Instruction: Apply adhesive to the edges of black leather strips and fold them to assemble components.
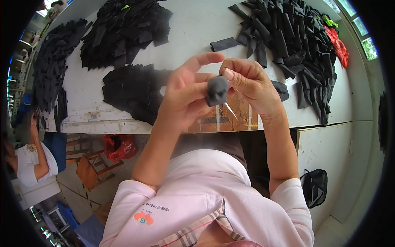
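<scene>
Over the near edge of the table I hold a small dark grey fabric piece [217, 91], bunched and rolled up, between my two hands. My left hand [185, 92] grips it between the thumb and lower fingers, while its index finger is lifted away. From the right, my right hand [256, 84] pinches the top of the same piece with thumb and fingertips. A thin, pointed metal tip [230, 111] sticks out below the fabric and slants toward the right hand's side. The rest of that tool is hidden, so I cannot tell its kind.
Dark fabric pieces lie in a stack [129, 92] left of my hands, with heaps farther back [127, 33] and right [284, 37]. A brown board patch [242, 117] marks the table's near edge. A red plastic bag [338, 47] lies right; another person [35, 160] works left.
</scene>
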`<state>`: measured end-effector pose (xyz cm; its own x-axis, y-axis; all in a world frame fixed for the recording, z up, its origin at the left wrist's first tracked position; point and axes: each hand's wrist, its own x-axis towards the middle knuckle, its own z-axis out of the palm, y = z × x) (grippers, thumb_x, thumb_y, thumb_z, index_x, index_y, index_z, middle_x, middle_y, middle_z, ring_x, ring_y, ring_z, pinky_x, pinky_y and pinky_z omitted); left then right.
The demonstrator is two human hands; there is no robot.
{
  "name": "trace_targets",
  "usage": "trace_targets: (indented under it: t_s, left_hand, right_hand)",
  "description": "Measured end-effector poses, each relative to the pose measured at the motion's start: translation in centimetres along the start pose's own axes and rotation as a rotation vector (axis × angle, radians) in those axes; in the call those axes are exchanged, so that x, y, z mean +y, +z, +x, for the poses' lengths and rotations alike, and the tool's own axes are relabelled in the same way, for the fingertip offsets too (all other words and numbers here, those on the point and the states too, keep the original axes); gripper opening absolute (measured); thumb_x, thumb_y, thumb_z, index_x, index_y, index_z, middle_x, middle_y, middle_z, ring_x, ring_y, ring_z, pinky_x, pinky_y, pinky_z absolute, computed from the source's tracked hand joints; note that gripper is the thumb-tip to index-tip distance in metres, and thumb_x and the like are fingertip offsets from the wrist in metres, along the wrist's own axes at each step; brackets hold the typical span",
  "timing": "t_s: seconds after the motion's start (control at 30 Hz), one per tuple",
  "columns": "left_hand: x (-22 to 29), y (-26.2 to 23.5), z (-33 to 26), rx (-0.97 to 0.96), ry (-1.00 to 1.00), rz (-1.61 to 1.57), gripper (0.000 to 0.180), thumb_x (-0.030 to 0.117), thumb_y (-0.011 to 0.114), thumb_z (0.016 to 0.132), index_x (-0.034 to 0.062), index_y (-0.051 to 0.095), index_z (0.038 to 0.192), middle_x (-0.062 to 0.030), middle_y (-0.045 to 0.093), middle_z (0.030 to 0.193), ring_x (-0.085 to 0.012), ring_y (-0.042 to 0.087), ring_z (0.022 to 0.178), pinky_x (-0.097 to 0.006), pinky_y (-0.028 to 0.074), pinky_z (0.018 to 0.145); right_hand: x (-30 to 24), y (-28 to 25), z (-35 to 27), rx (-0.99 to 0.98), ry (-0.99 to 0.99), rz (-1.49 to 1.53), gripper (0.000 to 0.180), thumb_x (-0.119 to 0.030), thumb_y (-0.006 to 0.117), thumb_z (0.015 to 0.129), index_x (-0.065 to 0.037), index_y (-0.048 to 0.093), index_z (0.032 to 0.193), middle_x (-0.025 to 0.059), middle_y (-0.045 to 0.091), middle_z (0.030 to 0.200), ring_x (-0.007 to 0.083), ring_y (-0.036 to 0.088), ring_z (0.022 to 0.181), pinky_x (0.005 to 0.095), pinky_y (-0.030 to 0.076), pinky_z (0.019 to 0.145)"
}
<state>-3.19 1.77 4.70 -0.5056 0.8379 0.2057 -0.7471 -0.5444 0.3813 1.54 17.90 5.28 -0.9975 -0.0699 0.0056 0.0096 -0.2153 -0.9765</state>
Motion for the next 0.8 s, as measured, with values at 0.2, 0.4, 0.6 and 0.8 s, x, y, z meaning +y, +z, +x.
trace_targets:
  t_s: [0.2,0.4,0.6,0.8]
  left_hand:
    - [-1.9,-3.4,-0.8,0.400,0.059,0.523,0.044,0.013,0.060,0.081,-0.0041,0.037,0.116,-0.0054,0.057,0.071,-0.0007,0.038,0.046,-0.013,0.022,0.038]
    - [-1.5,-2.7,0.4,0.308,0.540,1.353,0.024,0.014,0.054,0.086,0.0012,0.051,0.105,-0.0084,0.058,0.084,-0.0100,0.053,0.073,-0.020,0.043,0.067]
    - [-2.1,-1.2,0.3,0.301,0.581,0.886,0.013,0.007,0.055,0.084,0.0004,0.059,0.095,-0.0077,0.060,0.091,-0.0109,0.053,0.086,-0.025,0.041,0.080]
    - [-3.3,-3.6,-0.6,0.348,0.493,0.670,0.018,0.001,0.058,0.080,-0.0026,0.057,0.097,-0.0073,0.060,0.089,-0.0107,0.054,0.085,-0.022,0.041,0.078]
  right_hand:
    - [6.5,-1.4,0.2,-0.004,0.115,0.286,0.029,-0.031,0.056,0.084,-0.005,0.055,0.072,-0.0014,0.050,0.064,0.0077,0.043,0.058,0.0204,0.037,0.057]
    - [4.4,-1.4,-0.1,0.157,0.067,-0.190,0.035,-0.035,0.055,0.084,0.000,0.056,0.077,0.0014,0.051,0.065,0.0088,0.046,0.060,0.0222,0.038,0.057]
    - [0.0,0.6,-1.1,0.197,-0.494,-0.847,0.034,-0.032,0.056,0.081,0.002,0.056,0.079,0.0070,0.052,0.066,0.0203,0.052,0.064,0.0309,0.040,0.054]
    - [3.8,-0.4,-1.5,0.126,-0.321,-1.199,0.025,-0.025,0.058,0.078,-0.005,0.050,0.066,0.0065,0.051,0.061,0.0266,0.053,0.060,0.0364,0.040,0.051]
